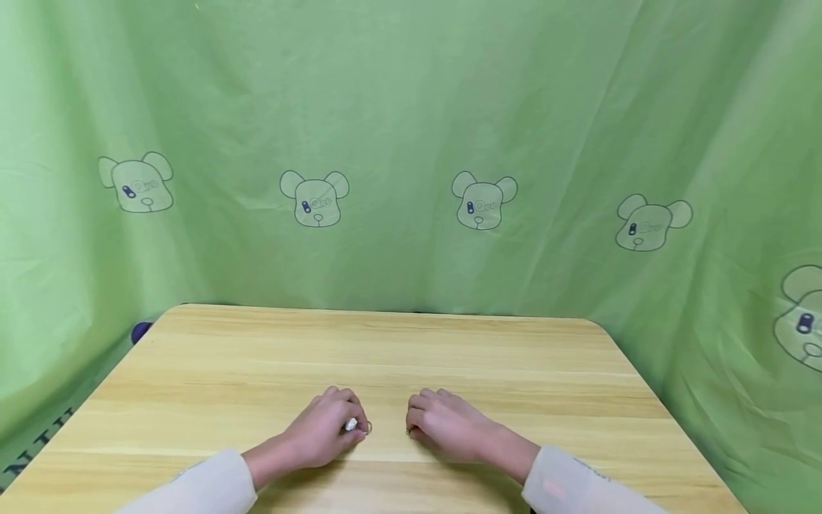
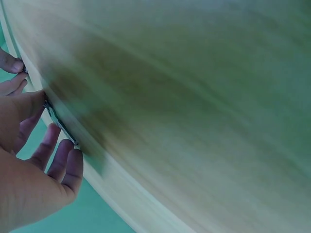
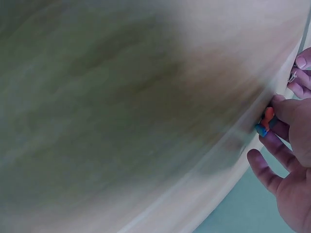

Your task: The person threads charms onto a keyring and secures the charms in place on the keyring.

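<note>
Left hand (image 1: pixel 324 428): curled on the table (image 1: pixel 385 350) at 6 o'clock, pinching a small silvery ring piece (image 1: pixel 353 425) at its fingertips. Right hand (image 1: pixel 449 426): just beside, at 3 o'clock of the left, pinching a tiny orange-and-blue bit (image 3: pixel 265 121). Both items look light, stiff and easily dropped; best gripped by fingertip pinch. Beyond, at 12 o'clock: green cloth (image 1: pixel 411 143) with bear prints.
</note>
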A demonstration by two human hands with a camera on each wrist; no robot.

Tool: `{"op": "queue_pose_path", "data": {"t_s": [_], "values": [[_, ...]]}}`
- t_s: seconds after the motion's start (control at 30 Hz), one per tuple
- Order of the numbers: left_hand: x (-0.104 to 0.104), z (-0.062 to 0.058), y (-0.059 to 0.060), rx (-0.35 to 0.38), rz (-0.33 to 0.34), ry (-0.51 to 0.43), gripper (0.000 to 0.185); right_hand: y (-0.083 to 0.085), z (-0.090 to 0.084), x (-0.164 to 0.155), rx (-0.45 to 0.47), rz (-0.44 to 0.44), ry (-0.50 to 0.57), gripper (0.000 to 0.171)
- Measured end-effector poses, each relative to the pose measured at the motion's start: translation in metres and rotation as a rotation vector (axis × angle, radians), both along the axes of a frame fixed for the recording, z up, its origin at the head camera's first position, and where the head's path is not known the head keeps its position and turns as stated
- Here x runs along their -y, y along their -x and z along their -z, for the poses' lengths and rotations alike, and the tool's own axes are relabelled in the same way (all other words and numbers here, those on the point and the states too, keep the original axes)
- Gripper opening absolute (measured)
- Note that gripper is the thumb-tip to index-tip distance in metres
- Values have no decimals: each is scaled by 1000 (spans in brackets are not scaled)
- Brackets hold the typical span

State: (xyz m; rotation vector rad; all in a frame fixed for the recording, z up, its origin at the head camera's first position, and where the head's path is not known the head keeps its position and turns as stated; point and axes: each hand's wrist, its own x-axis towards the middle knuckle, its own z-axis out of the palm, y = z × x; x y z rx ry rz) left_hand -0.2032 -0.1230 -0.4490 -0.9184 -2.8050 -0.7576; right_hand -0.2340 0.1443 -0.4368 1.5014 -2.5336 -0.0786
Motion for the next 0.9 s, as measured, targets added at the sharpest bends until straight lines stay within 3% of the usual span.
{"op": "queue_pose_path", "data": {"t_s": [0.33,0.63,0.9], "values": [[2,-4,3,50,-16,-35,7,8,1,0,150,44,12,7],[9,-10,8,116,-17,-70,8,13,-2,1,166,76,59,5],[15,-17,14,180,-13,-152,12,19,-10,6,185,90,169,5]]}}
